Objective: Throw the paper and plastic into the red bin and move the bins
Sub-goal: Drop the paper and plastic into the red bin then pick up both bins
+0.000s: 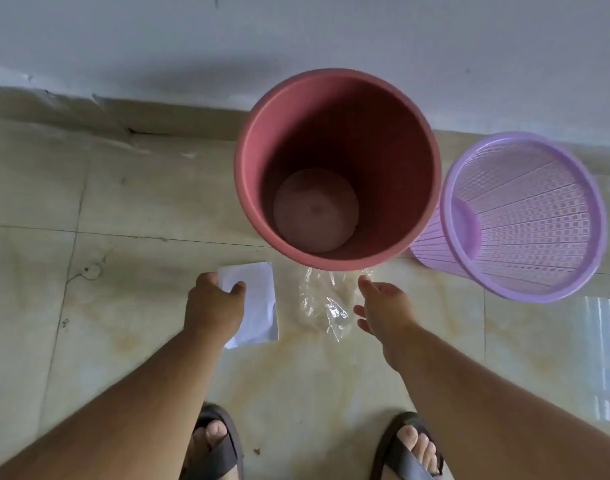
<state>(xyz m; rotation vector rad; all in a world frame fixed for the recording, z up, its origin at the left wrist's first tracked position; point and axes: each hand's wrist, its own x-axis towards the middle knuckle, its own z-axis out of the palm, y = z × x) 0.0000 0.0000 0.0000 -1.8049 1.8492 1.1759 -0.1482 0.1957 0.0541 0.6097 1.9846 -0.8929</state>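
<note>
A person stands over a tiled floor [123, 358] and reaches down with both bare arms. The left hand [215, 303] lies on a white sheet of paper [258, 306] that rests flat on the floor, with the thumb and fingers curled over the sheet's near left corner, pinching its edge. The right hand [383, 310] is spread open, fingers loosely parted, just beside a crumpled piece of clear plastic [326, 303]; whether the fingertips actually touch the plastic I cannot tell. The plastic lies on the floor between the two hands, just to the right of the paper, and its far edge runs under the near rim of the red bin [334, 95].

The red bin stands upright by the wall [296, 36], directly beyond the paper and plastic. Looking down into it, its round bottom shows bare. To its right, close enough that the two overlap from here, stands a purple bin [538, 265] with lattice sides, also upright. Both bins sit near the baseboard where floor meets wall.

At the bottom, the person's feet in dark sandals [220, 448] are planted apart, one under each arm. A bright window reflection [604, 355] gleams on the tiles at the far right, well apart from the bins.
</note>
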